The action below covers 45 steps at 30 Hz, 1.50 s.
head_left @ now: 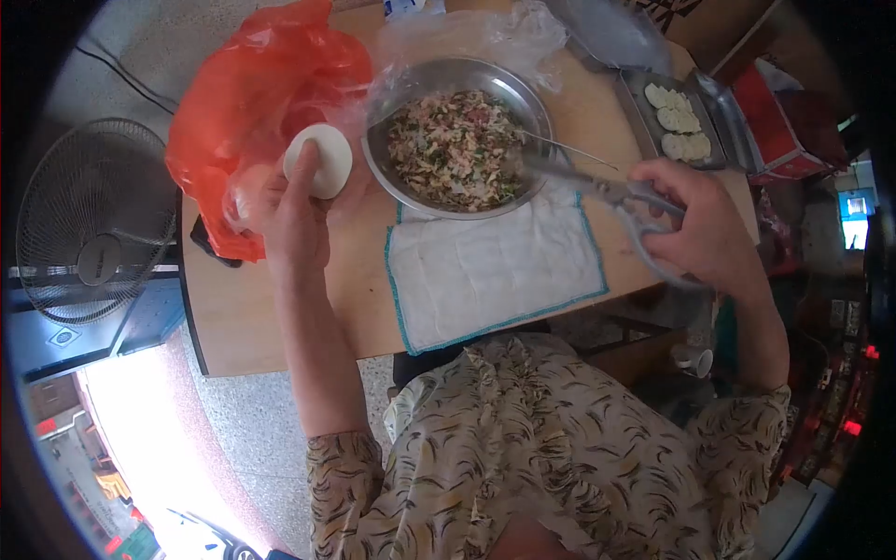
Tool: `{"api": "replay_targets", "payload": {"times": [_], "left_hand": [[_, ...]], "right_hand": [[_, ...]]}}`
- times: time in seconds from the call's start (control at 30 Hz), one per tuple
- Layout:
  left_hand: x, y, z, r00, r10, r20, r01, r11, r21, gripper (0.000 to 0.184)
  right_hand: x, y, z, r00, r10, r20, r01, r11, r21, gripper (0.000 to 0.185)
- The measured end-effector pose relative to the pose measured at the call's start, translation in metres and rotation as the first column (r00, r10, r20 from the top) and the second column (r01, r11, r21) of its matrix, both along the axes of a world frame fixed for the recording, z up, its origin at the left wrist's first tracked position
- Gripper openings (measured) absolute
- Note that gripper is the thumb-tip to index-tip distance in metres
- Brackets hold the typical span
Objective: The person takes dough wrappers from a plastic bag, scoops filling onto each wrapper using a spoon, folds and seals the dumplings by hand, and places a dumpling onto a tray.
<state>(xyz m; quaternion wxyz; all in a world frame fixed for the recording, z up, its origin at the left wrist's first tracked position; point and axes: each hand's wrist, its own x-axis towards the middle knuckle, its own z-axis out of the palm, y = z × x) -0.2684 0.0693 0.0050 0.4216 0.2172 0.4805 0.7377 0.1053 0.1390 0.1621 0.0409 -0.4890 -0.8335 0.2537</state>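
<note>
My left hand [301, 219] is closed on a round white dumpling wrapper [334, 168], thumb across its face; whether it is one or a stack I cannot tell. Beside it an orange-red plastic bag [252, 93] bulges at the table's left. In my right hand [695, 219] is a pair of scissors [644, 229], fingers through the grey handles. The blades point left over the rim of a steel bowl [448, 207], somewhat blurred. Chopped meat and green vegetable filling [457, 149] fills the bowl. A thin metal utensil [579, 154] leans out over the bowl's right rim.
Under the bowl's near side lies a white cloth [495, 266] with teal edging. A metal tray [644, 112] at the far right holds several pale dumplings [674, 107]. Clear plastic [485, 37] lies behind the bowl. A red box [775, 121] and a fan [93, 224] flank the table.
</note>
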Motion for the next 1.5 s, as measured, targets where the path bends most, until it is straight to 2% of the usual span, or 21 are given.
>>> {"api": "replay_targets", "payload": {"times": [0.1,0.2,0.3,0.4,0.6,0.7,0.8,0.9,1.1,1.2,1.4,1.5], "left_hand": [[0.001,0.0,-0.003,1.0,0.007,-0.01,-0.007,1.0,-0.029,0.03],[0.007,0.001,0.0,1.0,-0.004,-0.029,0.002,0.999,-0.046,0.031],[0.006,0.001,-0.003,0.998,-0.046,-0.045,0.043,0.998,-0.052,0.033],[0.004,0.002,-0.006,0.999,-0.024,-0.04,0.021,0.997,-0.068,0.034],[0.004,0.0,-0.001,1.0,-0.001,-0.031,0.0,0.999,-0.034,0.031],[0.005,-0.001,0.001,0.999,-0.022,-0.029,0.021,1.0,-0.013,0.032],[0.006,-0.002,0.005,0.999,-0.037,-0.034,0.036,0.999,-0.008,0.033],[0.005,-0.003,0.006,0.999,-0.038,-0.005,0.038,0.999,0.006,0.034],[0.004,-0.003,0.006,1.0,-0.003,-0.021,0.003,1.0,-0.026,0.032],[0.005,-0.002,0.005,1.0,-0.012,-0.004,0.012,0.999,-0.035,0.031],[0.004,-0.002,0.004,0.999,0.003,-0.033,-0.004,1.0,-0.021,0.035],[0.006,-0.002,0.006,0.999,0.005,-0.051,-0.006,1.0,-0.031,0.034]], "right_hand": [[-0.004,-0.002,-0.004,0.999,0.002,-0.048,0.004,0.992,0.124,0.045],[-0.021,0.011,-0.009,0.994,0.084,0.068,-0.101,0.948,0.303,0.042],[-0.039,0.033,-0.018,0.968,0.191,0.162,-0.235,0.919,0.317,0.043],[-0.055,0.051,-0.02,0.932,0.217,0.289,-0.283,0.936,0.21,0.05],[-0.072,0.058,-0.016,0.916,0.234,0.326,-0.333,0.896,0.295,0.042],[-0.076,0.063,-0.015,0.883,0.291,0.368,-0.427,0.824,0.372,0.041],[-0.088,0.065,-0.008,0.847,0.268,0.459,-0.434,0.848,0.305,0.042],[-0.093,0.068,-0.005,0.841,0.309,0.445,-0.456,0.847,0.273,0.041],[-0.095,0.065,-0.002,0.837,0.301,0.457,-0.45,0.853,0.263,0.037],[-0.094,0.06,0.001,0.812,0.323,0.486,-0.508,0.801,0.316,0.035],[-0.092,0.054,0.005,0.745,0.252,0.618,-0.469,0.856,0.216,0.036],[-0.072,0.045,0.005,0.77,0.283,0.571,-0.541,0.765,0.349,0.041]]}}
